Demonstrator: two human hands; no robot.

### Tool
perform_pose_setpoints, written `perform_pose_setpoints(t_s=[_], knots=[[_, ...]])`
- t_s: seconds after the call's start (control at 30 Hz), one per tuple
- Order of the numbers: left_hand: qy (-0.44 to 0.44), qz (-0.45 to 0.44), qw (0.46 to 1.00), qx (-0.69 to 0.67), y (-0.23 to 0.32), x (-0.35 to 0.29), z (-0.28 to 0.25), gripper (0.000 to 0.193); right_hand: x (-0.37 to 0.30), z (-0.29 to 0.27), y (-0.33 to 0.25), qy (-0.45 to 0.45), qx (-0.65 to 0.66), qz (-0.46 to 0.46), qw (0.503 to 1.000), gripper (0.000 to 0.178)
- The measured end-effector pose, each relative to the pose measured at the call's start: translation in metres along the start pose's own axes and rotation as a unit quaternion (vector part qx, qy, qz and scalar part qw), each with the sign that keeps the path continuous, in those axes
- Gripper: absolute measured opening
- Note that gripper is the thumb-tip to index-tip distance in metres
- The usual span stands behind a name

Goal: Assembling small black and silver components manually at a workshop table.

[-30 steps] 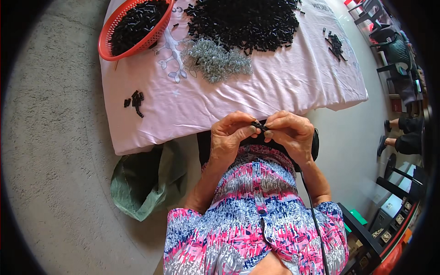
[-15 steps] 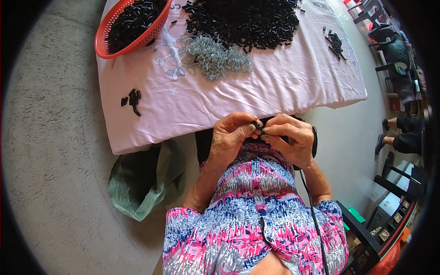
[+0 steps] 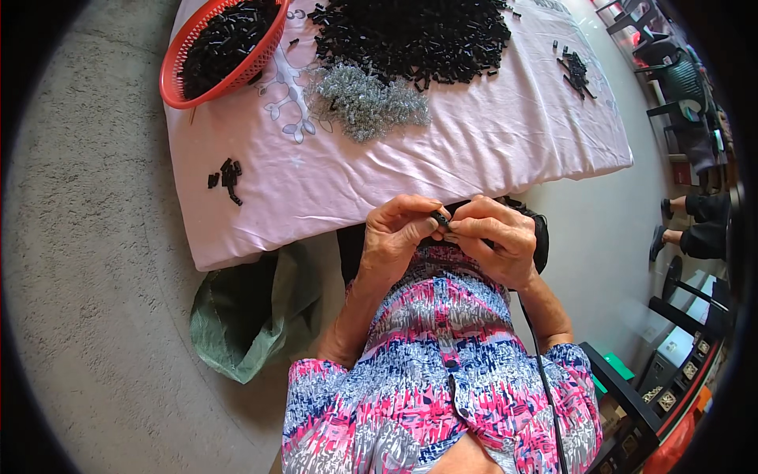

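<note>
Piece [image 3: 440,219], apparently unfinished, is pinched by left hand [image 3: 392,237] and right hand [image 3: 499,237] before the table [image 3: 474,138], whose black heap [image 3: 410,35] seems unworked.

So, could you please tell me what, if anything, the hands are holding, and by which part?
The left hand pinches a small black piece near its upper end; the right hand is at its lower end, its grip unclear.

One basket [image 3: 168,91], one green sack [image 3: 237,362], one silvery heap [image 3: 371,103], three black tabletop heaps [image 3: 414,35]
</note>
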State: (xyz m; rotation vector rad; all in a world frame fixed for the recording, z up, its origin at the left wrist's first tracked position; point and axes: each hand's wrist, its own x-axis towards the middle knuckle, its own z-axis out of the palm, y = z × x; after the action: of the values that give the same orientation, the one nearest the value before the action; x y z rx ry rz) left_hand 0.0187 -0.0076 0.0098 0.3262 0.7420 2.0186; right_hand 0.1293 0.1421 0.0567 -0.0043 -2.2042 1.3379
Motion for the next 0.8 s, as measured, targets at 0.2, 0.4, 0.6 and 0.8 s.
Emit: perform_pose_setpoints(t_s=[0.2, 0.4, 0.6, 0.8], knots=[[0.008, -0.07, 0.994, -0.089, -0.008, -0.002, 0.003, 0.032, 0.001, -0.002, -0.002, 0.0, -0.051, 0.025, 0.998, 0.047], [-0.024, -0.2, 0.972, -0.121, -0.009, -0.001, -0.012, 0.067, 0.009, -0.006, 0.007, -0.075, -0.023, -0.032, 0.996, 0.053], [-0.022, -0.207, 0.97, -0.123, -0.004, 0.0, -0.007, 0.068, 0.007, -0.003, 0.012, -0.083, 0.034, -0.021, 0.996, 0.047], [-0.031, -0.215, 0.97, -0.113, -0.003, 0.0, -0.006, 0.065, 0.006, -0.002, 0.015, -0.078, 0.026, -0.036, 0.996, 0.043]])
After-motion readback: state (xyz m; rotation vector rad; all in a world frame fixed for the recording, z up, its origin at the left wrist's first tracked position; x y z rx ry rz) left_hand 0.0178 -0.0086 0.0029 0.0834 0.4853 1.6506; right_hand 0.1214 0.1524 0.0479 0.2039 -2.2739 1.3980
